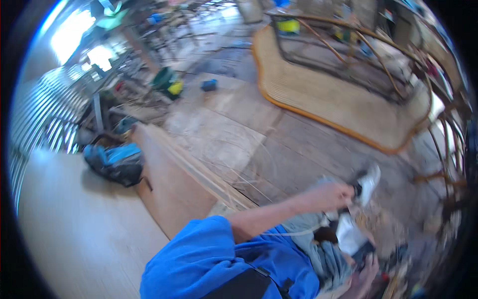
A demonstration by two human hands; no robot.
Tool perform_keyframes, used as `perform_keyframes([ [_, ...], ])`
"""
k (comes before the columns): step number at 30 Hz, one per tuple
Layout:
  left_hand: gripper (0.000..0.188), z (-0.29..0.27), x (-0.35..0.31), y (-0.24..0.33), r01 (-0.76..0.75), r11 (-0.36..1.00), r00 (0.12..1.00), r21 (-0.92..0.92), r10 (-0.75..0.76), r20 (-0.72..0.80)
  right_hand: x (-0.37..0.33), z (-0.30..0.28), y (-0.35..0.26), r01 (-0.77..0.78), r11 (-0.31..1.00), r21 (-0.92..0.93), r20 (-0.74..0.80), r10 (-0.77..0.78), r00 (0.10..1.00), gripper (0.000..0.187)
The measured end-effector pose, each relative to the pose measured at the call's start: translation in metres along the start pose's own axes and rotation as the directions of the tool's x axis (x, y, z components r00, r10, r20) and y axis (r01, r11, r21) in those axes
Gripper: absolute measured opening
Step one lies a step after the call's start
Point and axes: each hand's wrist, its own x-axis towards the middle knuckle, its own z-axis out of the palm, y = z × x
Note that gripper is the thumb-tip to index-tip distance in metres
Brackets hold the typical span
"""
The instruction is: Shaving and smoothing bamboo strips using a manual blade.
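My left hand (337, 196) reaches to the right across my lap with its fingers closed. What it grips is blurred, and a black-and-white thing (368, 185) shows just past the knuckles. My right hand (367, 274) is lower, near the bottom right, its fingers curled against a dark thing (363, 253) whose kind I cannot make out. Between the hands lies a white thing (349, 235), also smeared. A thin pale strip (294, 232) runs across my lap below the left forearm.
A large panel of woven cane with an orange-brown rim (323, 119) lies at the far right, a curved frame (343, 65) over it. Left of me are a pale board (74, 224) and a black-and-blue bag (117, 162). A dark green bucket (163, 79) stands farther back.
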Motion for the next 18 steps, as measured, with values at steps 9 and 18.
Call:
perform_keyframes([
  [9, 0.022, -0.021, 0.003, -0.009, 0.186, 0.431, 0.934, -0.883, -0.358, 0.022, -0.002, 0.026, -0.053, 0.085, 0.808, 0.583, 0.105, -0.179, 0.978, 0.014],
  [18, 0.025, -0.021, -0.006, -0.004, 0.091, 0.205, 0.979, -0.974, -0.197, 0.05, -0.014, 0.027, -0.06, 0.034, 0.672, 0.74, 0.087, -0.146, 0.985, 0.023],
])
